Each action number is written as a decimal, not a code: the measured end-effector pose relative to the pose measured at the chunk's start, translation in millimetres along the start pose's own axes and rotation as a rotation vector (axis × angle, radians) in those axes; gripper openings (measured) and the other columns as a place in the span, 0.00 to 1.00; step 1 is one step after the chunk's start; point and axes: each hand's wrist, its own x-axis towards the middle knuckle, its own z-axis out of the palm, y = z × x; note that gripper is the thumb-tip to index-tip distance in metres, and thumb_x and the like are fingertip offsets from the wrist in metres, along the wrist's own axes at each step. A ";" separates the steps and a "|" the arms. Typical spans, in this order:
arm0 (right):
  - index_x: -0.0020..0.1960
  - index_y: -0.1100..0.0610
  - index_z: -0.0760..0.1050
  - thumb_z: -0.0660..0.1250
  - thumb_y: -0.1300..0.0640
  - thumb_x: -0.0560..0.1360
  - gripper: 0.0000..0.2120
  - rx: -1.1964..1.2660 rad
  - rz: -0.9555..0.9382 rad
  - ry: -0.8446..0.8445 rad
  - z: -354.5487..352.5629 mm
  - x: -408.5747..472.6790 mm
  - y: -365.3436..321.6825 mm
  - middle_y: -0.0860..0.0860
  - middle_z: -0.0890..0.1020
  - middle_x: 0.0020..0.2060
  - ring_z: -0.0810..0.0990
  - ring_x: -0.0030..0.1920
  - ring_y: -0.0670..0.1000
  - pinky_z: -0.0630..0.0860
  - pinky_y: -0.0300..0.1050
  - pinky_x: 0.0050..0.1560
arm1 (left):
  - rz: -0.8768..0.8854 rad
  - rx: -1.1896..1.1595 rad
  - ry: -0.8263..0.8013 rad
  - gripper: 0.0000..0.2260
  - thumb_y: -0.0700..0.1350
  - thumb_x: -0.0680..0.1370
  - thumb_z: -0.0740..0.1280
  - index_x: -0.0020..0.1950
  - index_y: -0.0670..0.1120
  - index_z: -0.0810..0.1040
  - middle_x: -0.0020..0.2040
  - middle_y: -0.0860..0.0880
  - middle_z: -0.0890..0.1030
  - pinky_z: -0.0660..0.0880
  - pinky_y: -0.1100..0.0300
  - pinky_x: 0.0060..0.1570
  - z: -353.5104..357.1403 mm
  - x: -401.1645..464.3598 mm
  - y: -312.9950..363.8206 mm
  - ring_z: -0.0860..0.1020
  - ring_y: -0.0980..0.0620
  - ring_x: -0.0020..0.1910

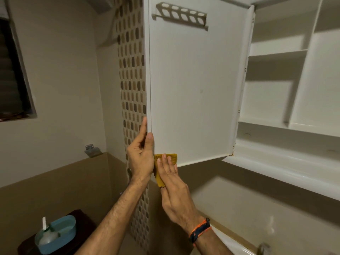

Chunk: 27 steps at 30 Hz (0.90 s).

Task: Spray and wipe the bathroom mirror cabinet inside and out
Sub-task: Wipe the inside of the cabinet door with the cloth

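The white cabinet door (pixel 195 85) hangs swung open to the left, its inner face toward me, with a slotted holder (pixel 181 15) near its top. My left hand (pixel 140 153) holds the door's free edge near the bottom corner, thumb on the inner face and fingers behind the edge. My right hand (pixel 174 188) presses a folded yellow cloth (pixel 166 162) against the door's lower left corner with straight fingers. The open cabinet (pixel 294 100) at right shows bare white shelves.
A blue tub (pixel 60 234) holding a spray bottle (pixel 46 234) sits on a dark stand at lower left. A strip of mosaic tiles (pixel 131 70) runs down the wall behind the door. A window (pixel 12 74) is at left, a white basin rim (pixel 231 242) at lower right.
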 end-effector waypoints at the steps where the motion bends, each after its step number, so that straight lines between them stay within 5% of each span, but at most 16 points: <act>1: 0.80 0.53 0.50 0.54 0.67 0.76 0.35 0.016 0.011 -0.008 -1.9 0.2 -1.4 0.45 0.48 0.79 0.45 0.79 0.46 0.41 0.41 0.78 | -0.016 0.017 -0.005 0.19 0.37 0.81 0.62 0.72 0.48 0.67 0.70 0.55 0.72 0.66 0.61 0.70 -0.5 0.6 2.2 0.69 0.60 0.71; 8: 0.75 0.44 0.62 0.58 0.65 0.81 0.27 0.490 0.215 0.071 -33.9 -0.4 -20.7 0.38 0.64 0.74 0.59 0.75 0.37 0.54 0.35 0.75 | -0.139 0.129 -0.070 0.20 0.35 0.79 0.64 0.72 0.43 0.70 0.70 0.50 0.73 0.68 0.51 0.71 -10.5 0.4 37.8 0.71 0.56 0.70; 17: 0.59 0.64 0.75 0.60 0.64 0.80 0.10 1.706 0.797 0.442 -80.2 16.2 -48.7 0.61 0.82 0.56 0.81 0.57 0.60 0.74 0.57 0.63 | -0.283 0.344 -0.128 0.23 0.39 0.78 0.68 0.73 0.47 0.69 0.63 0.47 0.80 0.72 0.47 0.66 -22.9 7.2 82.6 0.77 0.53 0.62; 21: 0.55 0.64 0.77 0.66 0.69 0.74 0.10 1.687 0.772 0.452 -103.2 32.0 -65.0 0.60 0.85 0.49 0.83 0.50 0.57 0.83 0.49 0.47 | -0.284 0.317 -0.135 0.23 0.39 0.78 0.68 0.73 0.45 0.69 0.61 0.49 0.81 0.71 0.48 0.68 -26.9 21.6 93.4 0.77 0.54 0.63; 27: 0.59 0.66 0.76 0.67 0.75 0.71 0.17 1.500 0.646 0.496 -116.9 78.8 -85.7 0.61 0.83 0.52 0.83 0.51 0.57 0.82 0.45 0.49 | -0.238 0.221 -0.181 0.22 0.40 0.78 0.69 0.72 0.45 0.71 0.62 0.48 0.81 0.73 0.48 0.66 -25.7 59.5 94.3 0.77 0.54 0.63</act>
